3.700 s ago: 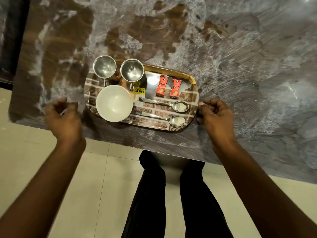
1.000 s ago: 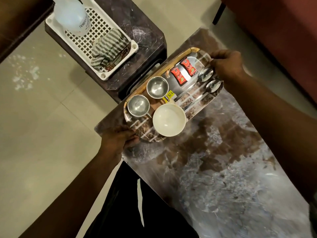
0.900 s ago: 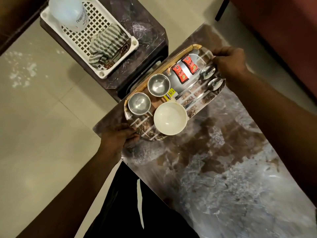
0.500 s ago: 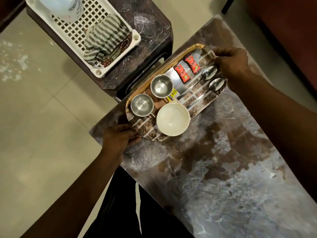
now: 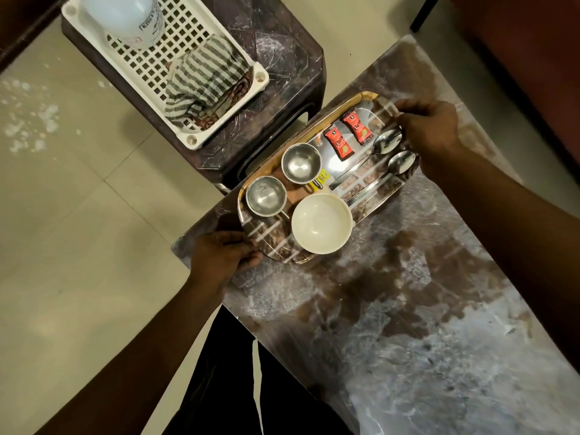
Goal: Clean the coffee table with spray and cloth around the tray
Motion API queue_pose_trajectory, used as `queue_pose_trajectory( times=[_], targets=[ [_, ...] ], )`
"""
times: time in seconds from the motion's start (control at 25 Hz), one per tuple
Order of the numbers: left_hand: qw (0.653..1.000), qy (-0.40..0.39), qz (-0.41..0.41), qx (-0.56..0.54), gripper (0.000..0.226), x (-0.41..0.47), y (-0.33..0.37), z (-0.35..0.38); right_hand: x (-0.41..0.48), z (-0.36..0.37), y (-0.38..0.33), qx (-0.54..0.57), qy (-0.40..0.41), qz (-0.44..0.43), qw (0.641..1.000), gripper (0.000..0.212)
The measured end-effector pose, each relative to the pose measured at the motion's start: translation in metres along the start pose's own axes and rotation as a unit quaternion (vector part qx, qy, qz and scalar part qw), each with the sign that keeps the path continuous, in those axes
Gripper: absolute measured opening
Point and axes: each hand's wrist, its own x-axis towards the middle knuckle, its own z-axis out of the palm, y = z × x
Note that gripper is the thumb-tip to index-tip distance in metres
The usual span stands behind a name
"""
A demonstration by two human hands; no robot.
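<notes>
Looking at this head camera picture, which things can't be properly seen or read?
- Spray bottle: its top is cut off by the picture's upper edge; the label is too blurred to read.
- Right hand fingers: curled over the tray end, tips hidden.
- Yellow sticker: partly behind a steel cup.
- Coffee table: cut off at right.

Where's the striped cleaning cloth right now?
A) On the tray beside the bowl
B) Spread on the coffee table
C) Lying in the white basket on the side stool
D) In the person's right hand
C: the striped cloth lies bunched in the white basket, while the left hand and right hand both grip the tray.
</notes>
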Motion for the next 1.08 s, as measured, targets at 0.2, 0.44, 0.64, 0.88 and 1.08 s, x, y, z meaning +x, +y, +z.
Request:
queue_pose_trajectory(
  times=[0.2, 0.44, 0.64, 0.88, 1.08],
  targets=[
    [0.999, 0.023, 0.041, 0.028, 0.016, -0.016, 0.038, -0.034, -0.035, 0.009, -0.007, -0.039, 0.015, -0.068, 0.997, 0.022],
    [0.977, 0.068, 0.198, 0.044, 0.017, -0.031, 0.129, -0.088, -0.126, 0.065, -0.053, -0.071, -0.086, -0.201, 0.973, 0.034],
    [0.960, 0.062, 0.266, 0.058, 0.033, -0.016, 0.202, -0.109, -0.177, 0.129, -0.103, -0.068, -0.112, -0.192, 0.973, 0.038],
    [0.945, 0.013, 0.305, 0.116, 0.068, 0.008, 0.280, -0.142, -0.201, 0.187, -0.157, -0.043, -0.045, -0.116, 0.991, 0.044],
    [0.892, 0.004, 0.379, 0.246, 0.112, 0.040, 0.335, -0.158, -0.186, 0.214, -0.181, -0.082, -0.006, -0.044, 0.996, 0.060]
  ],
)
